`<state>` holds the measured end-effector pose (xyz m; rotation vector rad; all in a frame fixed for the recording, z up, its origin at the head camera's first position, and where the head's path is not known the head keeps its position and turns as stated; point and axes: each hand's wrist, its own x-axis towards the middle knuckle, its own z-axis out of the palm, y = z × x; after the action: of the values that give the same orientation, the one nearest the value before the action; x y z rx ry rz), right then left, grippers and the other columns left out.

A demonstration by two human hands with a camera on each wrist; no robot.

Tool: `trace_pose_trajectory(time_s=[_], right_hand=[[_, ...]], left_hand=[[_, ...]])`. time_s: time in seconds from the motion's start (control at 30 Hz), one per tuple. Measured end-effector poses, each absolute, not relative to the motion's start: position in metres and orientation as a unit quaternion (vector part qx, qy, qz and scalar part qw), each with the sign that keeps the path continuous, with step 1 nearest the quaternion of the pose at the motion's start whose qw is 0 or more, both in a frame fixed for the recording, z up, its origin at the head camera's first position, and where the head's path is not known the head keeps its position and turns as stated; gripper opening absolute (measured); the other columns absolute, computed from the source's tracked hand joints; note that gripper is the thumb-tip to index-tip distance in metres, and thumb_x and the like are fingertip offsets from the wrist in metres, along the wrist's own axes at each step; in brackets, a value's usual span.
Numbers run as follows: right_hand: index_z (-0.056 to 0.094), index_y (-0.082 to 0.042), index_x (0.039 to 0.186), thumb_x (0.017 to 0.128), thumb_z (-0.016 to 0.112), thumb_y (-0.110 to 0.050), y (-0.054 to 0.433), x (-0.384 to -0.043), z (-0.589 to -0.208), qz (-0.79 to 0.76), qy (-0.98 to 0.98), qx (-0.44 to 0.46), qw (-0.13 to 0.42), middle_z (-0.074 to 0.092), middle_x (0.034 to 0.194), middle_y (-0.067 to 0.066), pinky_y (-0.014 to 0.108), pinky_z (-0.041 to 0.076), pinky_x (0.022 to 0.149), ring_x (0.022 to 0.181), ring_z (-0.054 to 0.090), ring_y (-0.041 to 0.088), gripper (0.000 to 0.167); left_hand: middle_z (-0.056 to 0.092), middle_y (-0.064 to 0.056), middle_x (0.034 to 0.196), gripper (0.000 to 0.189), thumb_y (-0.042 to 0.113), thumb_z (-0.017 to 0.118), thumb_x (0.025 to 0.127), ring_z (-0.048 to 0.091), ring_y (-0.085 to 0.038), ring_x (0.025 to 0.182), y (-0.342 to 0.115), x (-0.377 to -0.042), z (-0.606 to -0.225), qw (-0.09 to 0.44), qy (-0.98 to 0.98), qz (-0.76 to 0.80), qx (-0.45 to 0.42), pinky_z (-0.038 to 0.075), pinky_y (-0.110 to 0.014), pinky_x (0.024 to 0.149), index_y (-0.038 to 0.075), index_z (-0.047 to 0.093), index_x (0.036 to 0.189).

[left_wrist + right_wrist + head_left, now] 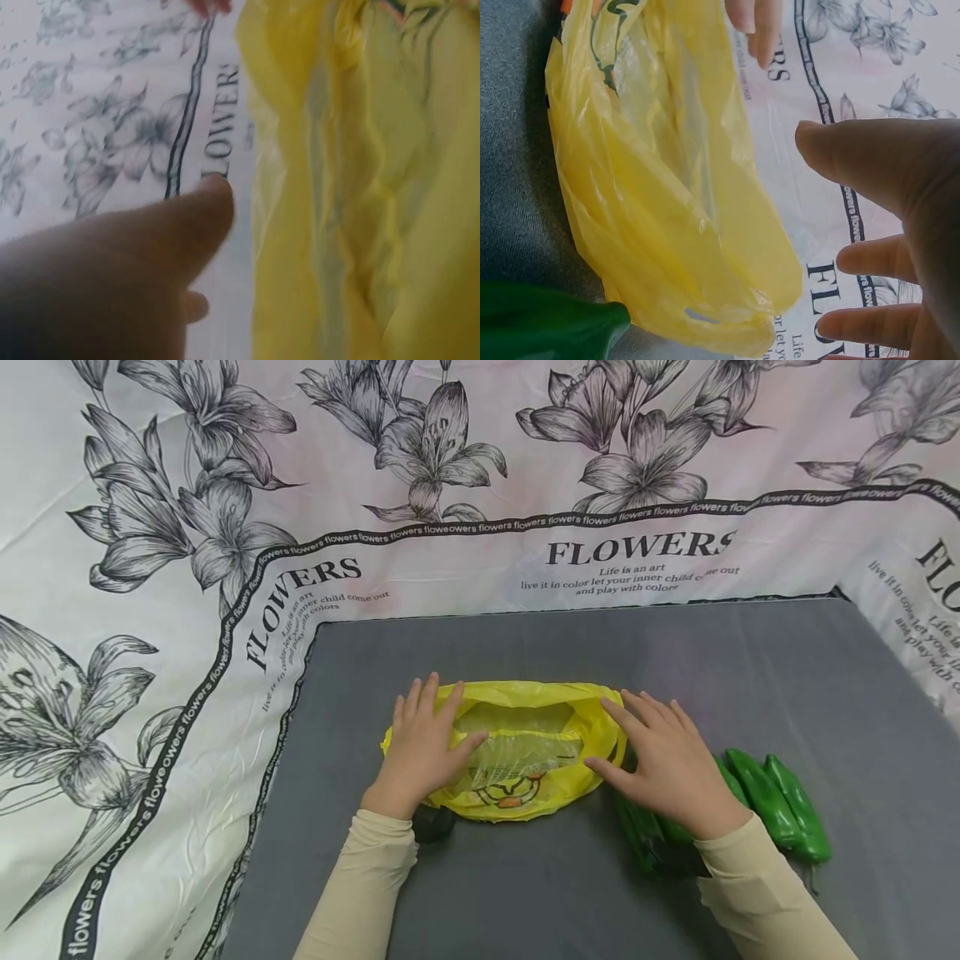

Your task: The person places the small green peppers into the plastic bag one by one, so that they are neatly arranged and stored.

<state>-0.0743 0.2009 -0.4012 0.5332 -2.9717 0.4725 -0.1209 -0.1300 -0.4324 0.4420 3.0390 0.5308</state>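
A yellow plastic bag [525,806] lies on the grey tabletop with its mouth spread wide toward me. My left hand [420,747] is at the bag's left side, fingers extended and thumb over the opening. At the right side is my right hand [663,760], its fingers spread by the rim. In the right wrist view the yellow bag [652,217] appears apart from the fingers. Long green peppers [765,797] lie to the right, some partly hidden beneath my right hand and forearm. The left wrist view shows the left thumb [202,217] beside the bag, blurred.
A dark object [432,823] sits by my left wrist, mostly covered, so its kind is unclear. White cloth [450,568] with black flower prints and lettering borders the grey tabletop [525,893] at the back and left side.
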Motion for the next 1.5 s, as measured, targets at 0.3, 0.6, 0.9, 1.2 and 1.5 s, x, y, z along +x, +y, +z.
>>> trace_pose_trajectory(time_s=[0.3, 0.6, 0.9, 1.2, 1.5], right_hand=[[0.059, -0.004, 0.148, 0.090, 0.081, -0.049, 0.208, -0.071, -0.405, 0.154, -0.973, 0.171, 0.038, 0.049, 0.154, 0.028, 0.073, 0.026, 0.117, 0.144, 0.041, 0.053, 0.077], [0.062, -0.003, 0.145, 0.091, 0.081, -0.046, 0.212, -0.069, -0.407, 0.156, -0.972, 0.169, 0.039, 0.053, 0.150, 0.027, 0.073, 0.033, 0.112, 0.140, 0.045, 0.053, 0.072], [0.065, 0.000, 0.139, 0.092, 0.081, -0.042, 0.219, -0.063, -0.409, 0.168, -0.969, 0.173, 0.048, 0.058, 0.144, 0.027, 0.073, 0.042, 0.102, 0.129, 0.055, 0.051, 0.065], [0.072, -0.001, 0.130, 0.092, 0.082, -0.038, 0.218, -0.052, -0.413, 0.184, -0.968, 0.168, 0.030, 0.068, 0.113, 0.016, 0.055, 0.054, 0.085, 0.101, 0.063, 0.035, 0.054], [0.071, -0.010, 0.113, 0.095, 0.079, -0.038, 0.212, -0.046, -0.413, 0.191, -0.970, 0.134, -0.072, 0.050, 0.071, -0.004, 0.031, 0.037, 0.054, 0.058, 0.043, 0.011, 0.034]], left_hand=[[0.026, -0.025, 0.169, 0.077, 0.057, 0.056, 0.105, 0.017, -0.049, 0.157, -0.153, -0.127, -0.433, 0.016, 0.979, 0.182, 0.093, 0.015, -0.068, 0.124, 0.015, 0.033, 0.166], [0.024, -0.029, 0.169, 0.077, 0.053, 0.058, 0.106, 0.025, -0.051, 0.155, -0.165, -0.129, -0.431, 0.051, 0.977, 0.195, 0.064, 0.026, -0.066, 0.122, 0.012, 0.033, 0.166], [0.036, -0.026, 0.164, 0.077, 0.053, 0.050, 0.108, 0.042, -0.050, 0.146, -0.169, -0.131, -0.431, 0.081, 0.974, 0.209, 0.019, 0.039, -0.069, 0.112, 0.012, 0.027, 0.168], [0.040, -0.024, 0.163, 0.073, 0.051, 0.042, 0.111, 0.047, -0.047, 0.144, -0.174, -0.132, -0.432, 0.094, 0.967, 0.237, 0.006, 0.042, -0.067, 0.110, 0.012, 0.022, 0.169], [0.044, -0.022, 0.161, 0.063, 0.042, 0.036, 0.114, 0.050, -0.044, 0.142, -0.173, -0.135, -0.436, 0.095, 0.966, 0.240, 0.013, 0.045, -0.064, 0.109, 0.011, 0.026, 0.168]])
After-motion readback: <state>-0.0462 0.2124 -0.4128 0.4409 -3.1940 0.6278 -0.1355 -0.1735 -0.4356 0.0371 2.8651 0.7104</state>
